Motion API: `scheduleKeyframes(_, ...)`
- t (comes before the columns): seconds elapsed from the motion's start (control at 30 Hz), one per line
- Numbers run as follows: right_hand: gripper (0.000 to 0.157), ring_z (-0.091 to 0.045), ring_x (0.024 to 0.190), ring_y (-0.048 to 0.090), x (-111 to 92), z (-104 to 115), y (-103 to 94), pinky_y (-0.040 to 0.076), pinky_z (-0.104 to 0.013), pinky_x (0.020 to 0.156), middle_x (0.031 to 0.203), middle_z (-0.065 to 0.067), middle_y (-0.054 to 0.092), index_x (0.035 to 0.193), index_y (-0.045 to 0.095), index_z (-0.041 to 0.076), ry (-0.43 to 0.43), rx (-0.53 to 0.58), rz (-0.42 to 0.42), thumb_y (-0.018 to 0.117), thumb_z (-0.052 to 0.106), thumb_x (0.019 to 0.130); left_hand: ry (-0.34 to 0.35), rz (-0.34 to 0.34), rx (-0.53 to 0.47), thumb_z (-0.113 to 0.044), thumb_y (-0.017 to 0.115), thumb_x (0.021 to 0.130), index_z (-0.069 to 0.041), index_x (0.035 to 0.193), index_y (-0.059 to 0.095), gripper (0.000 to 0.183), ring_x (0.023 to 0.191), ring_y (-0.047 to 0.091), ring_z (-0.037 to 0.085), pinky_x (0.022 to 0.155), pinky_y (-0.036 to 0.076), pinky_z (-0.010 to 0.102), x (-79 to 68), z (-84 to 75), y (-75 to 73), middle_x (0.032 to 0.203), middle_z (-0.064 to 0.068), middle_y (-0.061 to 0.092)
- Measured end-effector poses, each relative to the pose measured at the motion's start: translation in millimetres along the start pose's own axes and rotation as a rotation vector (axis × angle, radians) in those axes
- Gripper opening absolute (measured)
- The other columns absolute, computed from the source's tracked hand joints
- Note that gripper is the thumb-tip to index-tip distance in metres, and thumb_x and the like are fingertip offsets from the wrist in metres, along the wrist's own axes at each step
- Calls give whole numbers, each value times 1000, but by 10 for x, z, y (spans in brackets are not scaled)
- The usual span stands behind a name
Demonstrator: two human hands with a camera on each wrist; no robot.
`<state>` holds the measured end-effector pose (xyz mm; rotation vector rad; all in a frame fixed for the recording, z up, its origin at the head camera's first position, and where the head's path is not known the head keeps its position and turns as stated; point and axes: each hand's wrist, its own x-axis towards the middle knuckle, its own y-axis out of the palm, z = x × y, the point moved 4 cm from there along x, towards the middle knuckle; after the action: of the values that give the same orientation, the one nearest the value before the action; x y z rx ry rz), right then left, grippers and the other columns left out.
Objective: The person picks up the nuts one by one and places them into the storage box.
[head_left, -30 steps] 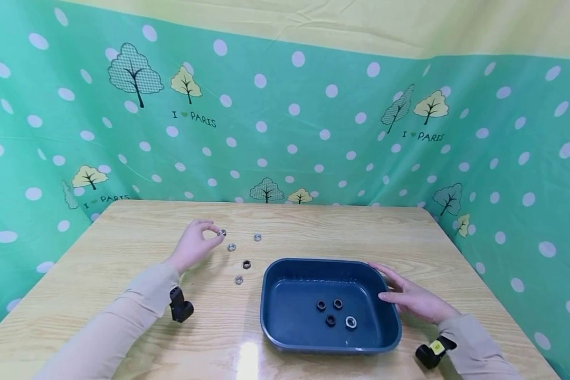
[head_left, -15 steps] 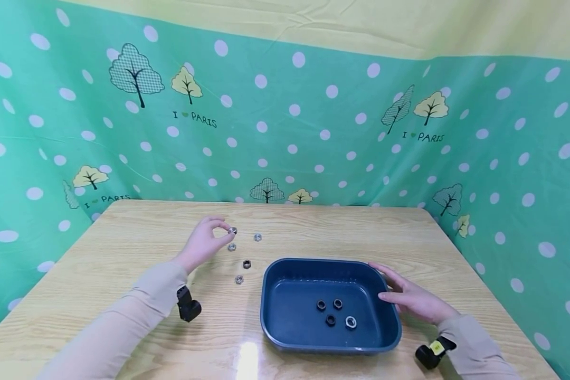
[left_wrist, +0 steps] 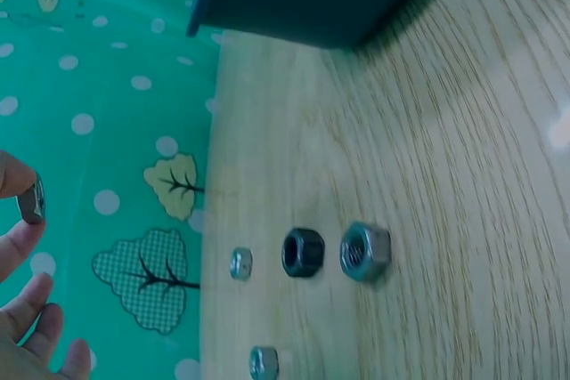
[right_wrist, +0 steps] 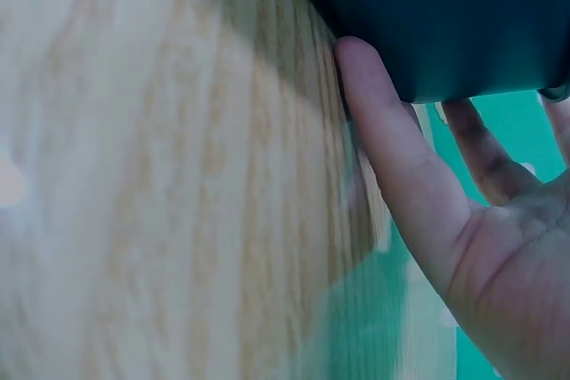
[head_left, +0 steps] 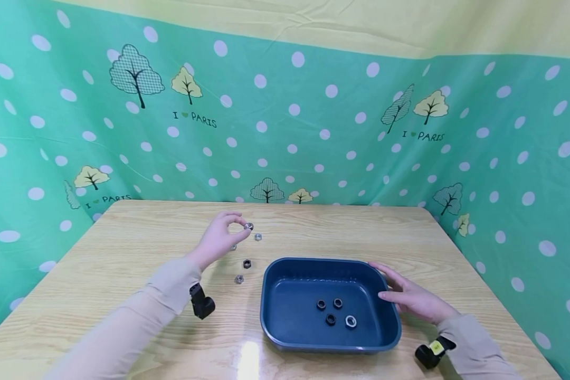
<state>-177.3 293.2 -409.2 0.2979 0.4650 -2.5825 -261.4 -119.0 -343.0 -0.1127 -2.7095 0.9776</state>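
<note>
My left hand (head_left: 223,236) pinches a metal hex nut (head_left: 249,226) between thumb and forefinger, raised over the back of the table; in the left wrist view the nut (left_wrist: 34,202) is edge-on and the other fingers are spread. Below lie a silver nut (head_left: 258,237), a dark nut (head_left: 247,264), another silver nut (head_left: 239,279) and one partly hidden behind the hand. My right hand (head_left: 418,301) rests against the right side of a dark blue tray (head_left: 392,338), fingers fairly straight. Several dark nuts (head_left: 330,320) and a silver nut (head_left: 351,322) lie inside it.
The wooden table (head_left: 342,232) carries everything. A green dotted cloth (head_left: 304,148) with printed trees hangs behind it and along the sides. Black wrist cameras (head_left: 202,302) sit on both arms.
My left hand has moved right and slightly toward the back with the pinched nut, now partly covering one silver nut. My right hand and the tray have stayed in place.
</note>
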Motion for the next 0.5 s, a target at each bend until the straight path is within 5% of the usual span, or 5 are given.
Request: scheduleKeyframes(0.5,74,-53,137,17,-1,3,-1,46,-50,97,154,-28,-2,153,7,21,4,8,3,54,23,96,52,15,-84,-19,66,86,-4,93,66,17,130,40,38,106,34,52,91,-336,202,136,18,47)
